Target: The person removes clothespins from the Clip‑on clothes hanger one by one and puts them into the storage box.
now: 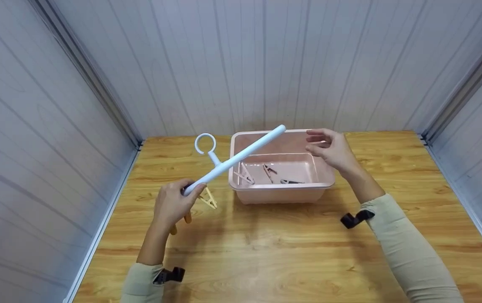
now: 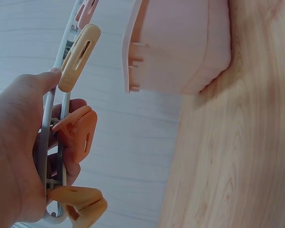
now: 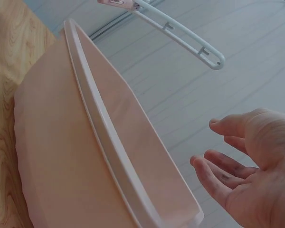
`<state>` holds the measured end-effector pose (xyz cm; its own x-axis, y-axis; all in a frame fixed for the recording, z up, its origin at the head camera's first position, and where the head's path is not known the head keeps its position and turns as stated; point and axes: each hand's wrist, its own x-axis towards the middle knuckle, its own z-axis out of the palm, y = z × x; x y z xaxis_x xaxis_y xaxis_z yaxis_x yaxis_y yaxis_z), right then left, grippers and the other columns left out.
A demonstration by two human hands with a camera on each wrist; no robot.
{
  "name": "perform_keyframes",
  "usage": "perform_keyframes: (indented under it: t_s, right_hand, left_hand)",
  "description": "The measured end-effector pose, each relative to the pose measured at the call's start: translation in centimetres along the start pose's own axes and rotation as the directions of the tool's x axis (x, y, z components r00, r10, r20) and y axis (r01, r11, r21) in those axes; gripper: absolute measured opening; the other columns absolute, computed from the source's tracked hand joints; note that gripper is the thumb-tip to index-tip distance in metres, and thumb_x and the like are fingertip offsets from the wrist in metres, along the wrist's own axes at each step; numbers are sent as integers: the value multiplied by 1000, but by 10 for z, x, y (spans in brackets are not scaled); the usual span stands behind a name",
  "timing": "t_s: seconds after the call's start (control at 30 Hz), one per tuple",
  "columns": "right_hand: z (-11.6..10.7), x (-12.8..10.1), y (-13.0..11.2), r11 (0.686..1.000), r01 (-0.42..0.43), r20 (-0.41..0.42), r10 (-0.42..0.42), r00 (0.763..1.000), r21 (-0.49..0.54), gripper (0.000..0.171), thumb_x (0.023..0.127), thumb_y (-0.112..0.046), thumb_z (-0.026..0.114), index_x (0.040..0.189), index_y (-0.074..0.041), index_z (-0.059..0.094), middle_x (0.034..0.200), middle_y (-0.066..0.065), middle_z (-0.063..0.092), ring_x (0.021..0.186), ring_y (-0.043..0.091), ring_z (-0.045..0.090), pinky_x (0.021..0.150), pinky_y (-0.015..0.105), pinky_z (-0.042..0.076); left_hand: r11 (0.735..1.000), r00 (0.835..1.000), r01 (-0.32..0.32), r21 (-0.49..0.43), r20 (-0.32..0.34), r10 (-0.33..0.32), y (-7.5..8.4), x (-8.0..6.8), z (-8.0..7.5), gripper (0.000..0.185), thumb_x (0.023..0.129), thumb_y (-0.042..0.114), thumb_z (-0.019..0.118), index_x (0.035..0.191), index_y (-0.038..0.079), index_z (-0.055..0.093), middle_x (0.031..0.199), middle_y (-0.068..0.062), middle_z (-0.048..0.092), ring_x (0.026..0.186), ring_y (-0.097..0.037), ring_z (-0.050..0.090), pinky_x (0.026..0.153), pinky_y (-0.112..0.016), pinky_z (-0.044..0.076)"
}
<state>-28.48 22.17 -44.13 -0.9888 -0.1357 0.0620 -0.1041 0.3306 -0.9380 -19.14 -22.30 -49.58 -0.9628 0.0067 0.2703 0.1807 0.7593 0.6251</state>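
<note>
My left hand (image 1: 173,203) grips one end of a light-blue clip hanger (image 1: 241,157), which slants up to the right with its ring hook (image 1: 205,143) upward. In the left wrist view, clothespins hang along the held half: a pink one (image 2: 87,13), a beige one (image 2: 80,58), an orange one (image 2: 80,134) and a yellow-orange one (image 2: 83,205). The hanger's far end (image 3: 210,58) bears no clothespin in the right wrist view. My right hand (image 1: 334,152) holds nothing, fingers loosely bent and apart, over the right rim of a pink bin (image 1: 283,187).
Inside the bin lie a pale pink clothespin (image 1: 247,174), a darker pinkish one (image 1: 269,171) and a grey-looking one (image 1: 291,182). Beneath is a wooden tabletop (image 1: 258,252). Pale panelled walls (image 1: 241,63) stand at the back and both sides.
</note>
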Motion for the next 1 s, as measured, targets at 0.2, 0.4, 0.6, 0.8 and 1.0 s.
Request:
perform_keyframes:
  t_s: [0.2, 0.4, 0.6, 0.8, 1.0]
  right_hand:
    - [3, -8, 6, 993, 115, -23, -115, 993, 10, 50, 107, -6, 75, 154, 4, 62, 149, 31, 69, 134, 35, 72, 97, 13, 60]
    - [5, -15, 12, 987, 158, -31, -157, 987, 28, 49, 106, -2, 75, 153, 5, 63, 149, 29, 69, 136, 24, 70, 104, 13, 57]
    - [7, -23, 13, 987, 153, -2, -153, 988, 47, 51, 106, 0, 74, 154, 8, 60, 151, 32, 67, 137, 23, 70, 105, 13, 58]
    - [11, -32, 20, 982, 152, -8, -152, 988, 107, 50, 105, 0, 75, 154, 6, 62, 145, 20, 74, 128, 7, 72, 104, 17, 60]
    - [13, -41, 27, 964, 150, 1, -154, 988, 220, 55, 105, 2, 74, 156, 12, 56, 130, -11, 78, 127, 6, 74, 103, 20, 62]
  left_hand:
    - [1000, 1000, -19, -2, 0, 19, 1, 7, 2, 35, 103, 44, 82, 108, 10, 86, 82, -6, 80, 65, -13, 67, 65, -32, 50]
    - [998, 997, -69, 9, -33, 69, 0, 14, 5, 34, 97, 44, 88, 102, 10, 87, 83, -7, 82, 69, -19, 69, 67, -35, 51]
    - [994, 992, -113, -1, -57, 113, 1, 19, 1, 32, 93, 40, 93, 97, 9, 86, 74, -5, 80, 58, -10, 64, 61, -30, 47]
    - [992, 991, -127, -10, -40, 126, 5, 23, -2, 32, 93, 41, 94, 97, 10, 87, 67, -2, 78, 50, -2, 58, 58, -27, 45]
    - [987, 986, -159, -1, -43, 159, 12, 30, -4, 33, 92, 42, 94, 98, 10, 88, 73, -3, 81, 57, -11, 66, 61, -31, 48]
